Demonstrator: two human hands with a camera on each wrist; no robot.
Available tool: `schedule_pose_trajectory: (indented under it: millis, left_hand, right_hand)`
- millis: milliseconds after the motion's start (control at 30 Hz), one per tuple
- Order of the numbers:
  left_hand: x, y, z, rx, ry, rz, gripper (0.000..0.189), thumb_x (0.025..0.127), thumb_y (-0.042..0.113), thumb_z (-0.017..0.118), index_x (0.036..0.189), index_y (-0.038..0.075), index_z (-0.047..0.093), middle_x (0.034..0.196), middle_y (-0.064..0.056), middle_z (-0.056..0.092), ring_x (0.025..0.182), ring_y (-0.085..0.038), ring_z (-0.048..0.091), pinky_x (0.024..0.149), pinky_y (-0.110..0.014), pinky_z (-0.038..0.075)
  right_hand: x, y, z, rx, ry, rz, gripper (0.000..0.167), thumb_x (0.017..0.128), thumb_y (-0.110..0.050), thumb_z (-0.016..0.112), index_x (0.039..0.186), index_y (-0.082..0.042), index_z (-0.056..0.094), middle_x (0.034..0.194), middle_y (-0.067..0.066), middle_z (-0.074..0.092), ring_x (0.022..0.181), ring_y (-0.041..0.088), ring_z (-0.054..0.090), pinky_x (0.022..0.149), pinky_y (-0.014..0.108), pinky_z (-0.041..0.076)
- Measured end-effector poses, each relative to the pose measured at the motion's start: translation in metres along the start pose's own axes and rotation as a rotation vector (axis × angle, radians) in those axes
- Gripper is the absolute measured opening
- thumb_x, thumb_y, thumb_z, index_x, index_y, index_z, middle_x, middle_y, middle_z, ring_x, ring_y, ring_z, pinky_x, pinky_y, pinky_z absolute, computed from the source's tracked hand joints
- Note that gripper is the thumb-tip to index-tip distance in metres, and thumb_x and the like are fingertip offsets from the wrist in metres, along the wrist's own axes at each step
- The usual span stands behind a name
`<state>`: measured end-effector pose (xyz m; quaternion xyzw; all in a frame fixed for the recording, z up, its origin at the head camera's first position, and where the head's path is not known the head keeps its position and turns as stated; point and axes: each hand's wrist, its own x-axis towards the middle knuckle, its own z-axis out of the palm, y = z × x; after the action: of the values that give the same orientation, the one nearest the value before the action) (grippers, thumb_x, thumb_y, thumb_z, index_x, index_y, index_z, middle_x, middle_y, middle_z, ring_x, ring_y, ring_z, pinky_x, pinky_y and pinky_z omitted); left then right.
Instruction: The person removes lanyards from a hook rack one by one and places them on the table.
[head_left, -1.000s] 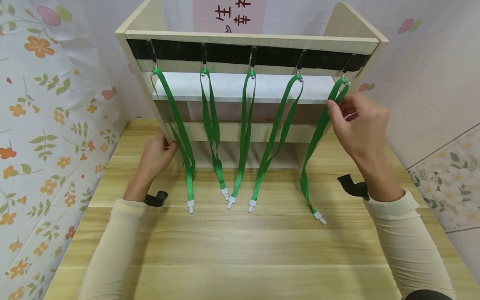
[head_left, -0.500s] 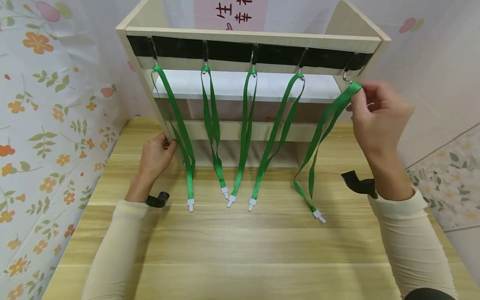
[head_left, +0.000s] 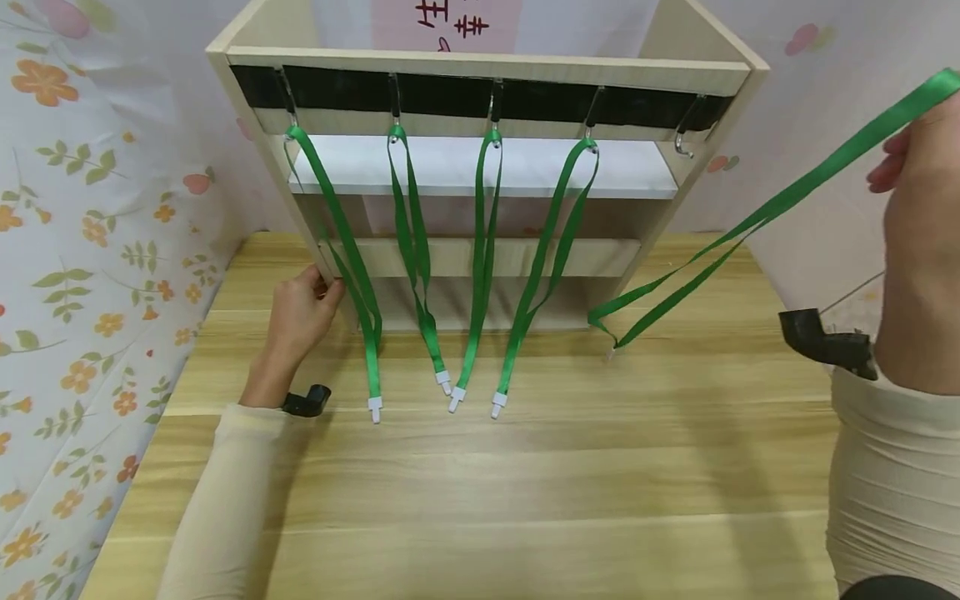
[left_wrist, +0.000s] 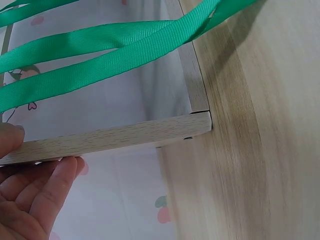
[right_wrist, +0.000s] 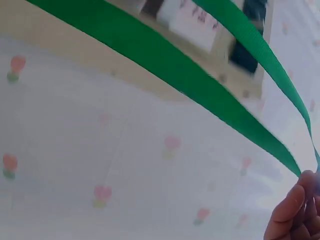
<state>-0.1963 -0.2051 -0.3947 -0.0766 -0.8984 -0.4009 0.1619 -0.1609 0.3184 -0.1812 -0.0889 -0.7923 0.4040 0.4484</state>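
My right hand (head_left: 926, 167), partly cut off by the right edge of the head view, pinches the top loop of a green lanyard (head_left: 780, 204). The strap slants down to the left, its lower end near the rack's right foot. In the right wrist view, thumb and fingers (right_wrist: 295, 205) hold the strap's end. My left hand (head_left: 300, 312) grips the left side panel (left_wrist: 115, 136) of the wooden rack, thumb on one face and fingers on the other. Several other green lanyards (head_left: 483, 242) with white clips hang from hooks on the rack's black strip (head_left: 442, 93).
The rightmost hook (head_left: 681, 143) on the strip bears no lanyard. A white shelf (head_left: 450, 167) crosses the rack behind the straps. The rack stands on a wood-grain table (head_left: 465, 500), with a floral cloth (head_left: 97, 275) at the left.
My right hand has lifted the rightmost lanyard off its hook and drawn it far to the right and up. The left hand stays on the rack's side panel.
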Motion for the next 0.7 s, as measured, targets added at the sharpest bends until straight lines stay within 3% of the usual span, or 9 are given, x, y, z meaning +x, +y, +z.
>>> schedule_pose_trajectory:
  millis: [67, 100, 267, 367, 433, 500, 600, 700]
  left_hand:
    - [0.0, 0.0, 0.0, 0.004, 0.007, 0.004, 0.025, 0.098, 0.007, 0.055, 0.111, -0.012, 0.064, 0.107, -0.031, 0.069, 0.1, -0.045, 0.068, 0.08, -0.054, 0.055]
    - [0.0, 0.0, 0.001, 0.007, 0.01, 0.003, 0.025, 0.098, 0.007, 0.055, 0.111, -0.012, 0.065, 0.107, -0.031, 0.069, 0.099, -0.045, 0.068, 0.079, -0.054, 0.055]
    - [-0.001, -0.001, 0.002, 0.018, 0.024, 0.012, 0.025, 0.098, 0.007, 0.056, 0.112, -0.011, 0.065, 0.105, -0.03, 0.07, 0.097, -0.044, 0.069, 0.077, -0.052, 0.056]
    - [-0.001, -0.001, 0.002, 0.025, 0.023, 0.017, 0.025, 0.098, 0.008, 0.056, 0.112, -0.01, 0.066, 0.104, -0.029, 0.071, 0.095, -0.042, 0.07, 0.071, -0.034, 0.058]
    - [0.0, -0.002, 0.003, 0.026, 0.024, 0.019, 0.025, 0.098, 0.009, 0.056, 0.111, -0.009, 0.067, 0.103, -0.028, 0.071, 0.094, -0.041, 0.071, 0.067, -0.018, 0.053]
    - [0.0, -0.002, 0.003, 0.026, 0.029, 0.018, 0.025, 0.098, 0.01, 0.056, 0.11, -0.009, 0.067, 0.103, -0.028, 0.072, 0.094, -0.041, 0.071, 0.066, -0.013, 0.049]
    - [0.001, -0.002, 0.003, 0.022, 0.031, 0.016, 0.025, 0.098, 0.009, 0.056, 0.109, -0.009, 0.067, 0.104, -0.028, 0.071, 0.096, -0.042, 0.071, 0.071, -0.029, 0.057]
    - [0.001, -0.002, 0.002, 0.018, 0.027, 0.015, 0.025, 0.098, 0.008, 0.055, 0.11, -0.01, 0.066, 0.105, -0.029, 0.07, 0.097, -0.042, 0.07, 0.077, -0.051, 0.056]
  right_hand:
    - [0.013, 0.009, -0.011, -0.136, -0.03, 0.049, 0.024, 0.106, -0.032, 0.045, 0.087, -0.038, 0.058, 0.068, -0.029, 0.047, 0.053, -0.017, 0.042, 0.062, -0.001, 0.035]
    - [0.019, 0.013, -0.016, -0.152, -0.038, 0.1, 0.027, 0.106, -0.033, 0.044, 0.083, -0.039, 0.057, 0.068, -0.031, 0.047, 0.053, -0.018, 0.043, 0.063, -0.002, 0.035]
    - [0.027, 0.036, -0.026, -0.016, -0.052, 0.145, 0.029, 0.106, -0.025, 0.046, 0.082, -0.035, 0.057, 0.064, -0.027, 0.053, 0.049, -0.016, 0.048, 0.055, -0.001, 0.038]
    - [0.022, 0.044, -0.029, -0.002, -0.142, 0.165, 0.022, 0.106, -0.024, 0.046, 0.089, -0.032, 0.058, 0.067, -0.024, 0.056, 0.048, -0.012, 0.049, 0.052, 0.002, 0.038]
    - [0.019, 0.049, -0.031, -0.012, -0.2, 0.182, 0.019, 0.104, -0.024, 0.048, 0.089, -0.031, 0.058, 0.068, -0.025, 0.058, 0.047, -0.012, 0.05, 0.049, 0.004, 0.038]
    - [0.017, 0.057, -0.032, 0.011, -0.233, 0.174, 0.017, 0.101, -0.02, 0.051, 0.089, -0.028, 0.059, 0.067, -0.026, 0.061, 0.046, -0.011, 0.053, 0.046, 0.005, 0.038]
    - [0.012, 0.076, -0.034, 0.028, -0.298, 0.175, 0.02, 0.099, -0.013, 0.053, 0.087, -0.027, 0.061, 0.064, -0.026, 0.063, 0.046, -0.01, 0.057, 0.043, 0.007, 0.039]
    - [0.003, 0.101, -0.035, -0.018, -0.402, 0.233, 0.021, 0.098, -0.013, 0.054, 0.086, -0.028, 0.064, 0.065, -0.026, 0.064, 0.049, -0.008, 0.06, 0.045, 0.009, 0.042]
